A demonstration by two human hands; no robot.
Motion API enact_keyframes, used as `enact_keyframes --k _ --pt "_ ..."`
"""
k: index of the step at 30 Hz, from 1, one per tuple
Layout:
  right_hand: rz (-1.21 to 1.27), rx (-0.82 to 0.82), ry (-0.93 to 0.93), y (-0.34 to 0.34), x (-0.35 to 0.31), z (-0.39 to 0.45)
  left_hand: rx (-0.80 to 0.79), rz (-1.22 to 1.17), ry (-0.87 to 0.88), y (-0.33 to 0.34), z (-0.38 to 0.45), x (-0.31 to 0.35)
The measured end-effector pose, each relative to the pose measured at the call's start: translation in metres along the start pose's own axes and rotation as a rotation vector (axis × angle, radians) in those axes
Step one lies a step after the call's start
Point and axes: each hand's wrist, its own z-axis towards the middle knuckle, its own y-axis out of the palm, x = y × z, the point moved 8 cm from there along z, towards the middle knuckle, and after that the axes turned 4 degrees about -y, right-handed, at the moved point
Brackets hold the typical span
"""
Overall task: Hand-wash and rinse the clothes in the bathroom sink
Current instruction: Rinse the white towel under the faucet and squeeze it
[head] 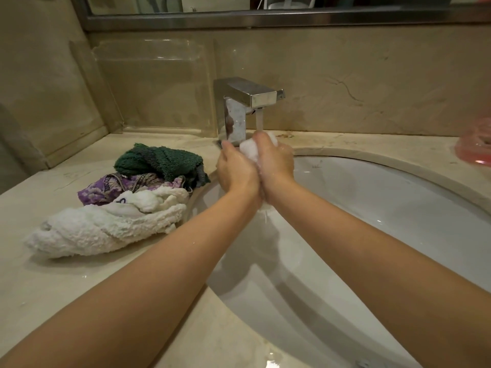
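Two bare forearms run up from the bottom corners of the frame and meet at centre, over the back of the sink (385, 181); left hand (237, 172) and right hand (276, 166) are pressed close together, fingers of both curled round a small white cloth (251, 151) wadded between them, so both grips are clamped on it; suds show on the right knuckles. Cloth sits right under the tap (247, 110), centre frame, w/ a thin stream of water (259, 120) landing on it and drips falling off below the wrists into the bowl.

Left of centre, on the counter (79, 274) beside the sink rim, a pile waits: green towel (159, 162) at the back, purple cloth (117, 188) under it, white towel (101, 227) twisted in front, nearest the viewer; whether these are washed or not I can't tell. A pink dish (475, 147) shows at the right edge, blurred.

Step, as I judge it: rinsing or scrubbing the small cloth under running water, approx mid-task since three more pieces lie by. Next move prob. calls for squeezing the cloth out over the bowl, setting it apart from the pile, then reaching left for another piece; hands need to stay low in the bowl so splash doesn't hit the counter.
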Motion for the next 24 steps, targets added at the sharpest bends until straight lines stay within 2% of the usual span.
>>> enact_keyframes --k 5,9,13,16,21,24 --pt "-0.096 0.076 -0.075 -0.006 -0.008 0.011 -0.001 -0.024 -0.067 0.004 0.008 -0.008" --pt "-0.095 0.071 -0.166 -0.006 -0.009 0.016 -0.035 0.02 -0.126 0.005 0.017 -0.017" --pt "-0.066 0.038 -0.196 -0.008 -0.009 0.017 -0.065 0.099 -0.1 0.009 0.015 -0.012" --pt "0.03 -0.002 -0.139 -0.012 -0.006 0.017 -0.08 0.154 -0.015 0.012 0.012 0.0" --pt "0.072 -0.288 0.09 -0.004 0.006 0.016 -0.089 0.141 0.11 0.011 0.011 0.014" --pt "0.045 -0.408 0.23 -0.012 0.016 0.014 -0.208 0.233 0.159 0.022 0.003 0.012"
